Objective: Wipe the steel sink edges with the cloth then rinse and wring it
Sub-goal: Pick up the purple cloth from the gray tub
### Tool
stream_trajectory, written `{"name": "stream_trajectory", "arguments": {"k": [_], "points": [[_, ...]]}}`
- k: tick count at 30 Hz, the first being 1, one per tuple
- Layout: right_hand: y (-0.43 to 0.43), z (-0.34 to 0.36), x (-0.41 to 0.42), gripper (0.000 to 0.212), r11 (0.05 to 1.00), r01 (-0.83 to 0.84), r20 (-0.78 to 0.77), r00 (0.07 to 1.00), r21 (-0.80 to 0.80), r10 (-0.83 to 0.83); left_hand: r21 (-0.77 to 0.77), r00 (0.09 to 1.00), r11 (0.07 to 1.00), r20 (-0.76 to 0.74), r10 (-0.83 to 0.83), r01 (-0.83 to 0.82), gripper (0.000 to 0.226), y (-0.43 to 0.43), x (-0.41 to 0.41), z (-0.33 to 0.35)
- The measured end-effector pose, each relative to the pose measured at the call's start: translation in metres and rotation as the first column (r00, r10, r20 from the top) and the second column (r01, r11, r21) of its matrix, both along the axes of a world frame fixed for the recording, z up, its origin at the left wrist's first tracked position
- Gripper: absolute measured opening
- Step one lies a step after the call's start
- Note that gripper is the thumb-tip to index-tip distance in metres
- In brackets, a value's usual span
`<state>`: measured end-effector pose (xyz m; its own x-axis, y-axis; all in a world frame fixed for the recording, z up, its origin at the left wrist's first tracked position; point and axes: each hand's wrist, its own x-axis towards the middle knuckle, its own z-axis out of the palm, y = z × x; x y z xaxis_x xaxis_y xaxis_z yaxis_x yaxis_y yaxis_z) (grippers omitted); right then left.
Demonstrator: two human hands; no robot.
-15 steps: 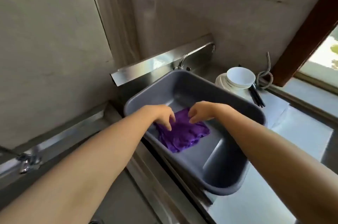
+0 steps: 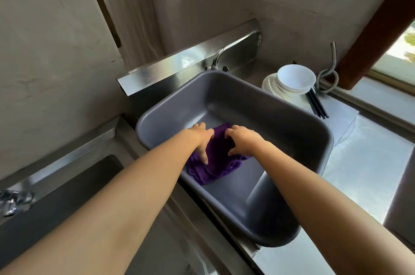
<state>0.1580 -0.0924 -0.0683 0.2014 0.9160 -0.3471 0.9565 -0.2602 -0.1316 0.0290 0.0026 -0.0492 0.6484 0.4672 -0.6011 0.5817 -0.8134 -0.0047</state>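
Observation:
A purple cloth (image 2: pixel 215 167) lies crumpled on the floor of a grey plastic basin (image 2: pixel 292 126) that sits in the steel sink. Both of my hands rest on the cloth's far part. My left hand (image 2: pixel 201 140) presses its left side, fingers curled into the fabric. My right hand (image 2: pixel 243 142) grips the right side, fingers bent down on it. The steel sink edge (image 2: pixel 226 225) runs along the basin's near side, and a steel backsplash (image 2: pixel 179 66) stands behind it with a tap (image 2: pixel 216 59) over the basin.
Stacked white bowls and plates (image 2: pixel 292 84) stand right of the basin with black chopsticks (image 2: pixel 317 104) beside them. A coiled metal hose (image 2: pixel 327 72) hangs by the window frame. A second sink (image 2: pixel 67 191) and another tap (image 2: pixel 13 203) lie at left. The steel counter (image 2: pixel 359 162) extends right.
Both hands have drawn closer together on the cloth and the cloth has bunched slightly under them. The camera has tilted a little.

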Motion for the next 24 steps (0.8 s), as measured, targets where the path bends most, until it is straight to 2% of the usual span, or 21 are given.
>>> {"name": "stream_trajectory", "arguments": {"k": [3,5,10,13,19,24], "points": [[-0.001,-0.002,0.002,0.047,1.0,-0.005,-0.044,0.999,-0.009,0.005,0.065,0.999,0.997,0.023,-0.044,0.042,0.087,-0.004,0.003,-0.007],[-0.002,-0.003,0.003,0.043,1.0,-0.004,-0.051,0.999,-0.002,0.004,0.052,0.996,0.997,0.065,-0.064,0.061,0.078,-0.003,0.002,-0.009],[-0.005,0.005,0.008,0.04,0.998,-0.048,-0.002,0.999,0.05,0.048,0.031,0.983,0.999,0.182,-0.024,0.018,0.044,0.0,0.0,-0.01],[-0.005,0.014,0.011,0.038,0.996,-0.051,-0.056,0.997,0.078,0.055,0.061,0.96,0.998,0.281,0.002,-0.02,0.027,-0.001,0.0,-0.006],[0.001,0.05,0.013,0.026,0.988,0.021,-0.248,0.969,0.151,0.017,-0.051,0.904,0.988,0.4,0.152,-0.144,0.02,0.007,-0.008,0.021],[0.013,0.087,0.005,0.035,0.987,-0.002,-0.279,0.959,0.162,0.048,-0.14,0.865,0.975,0.453,0.216,-0.17,0.029,0.018,-0.024,0.057]]}}
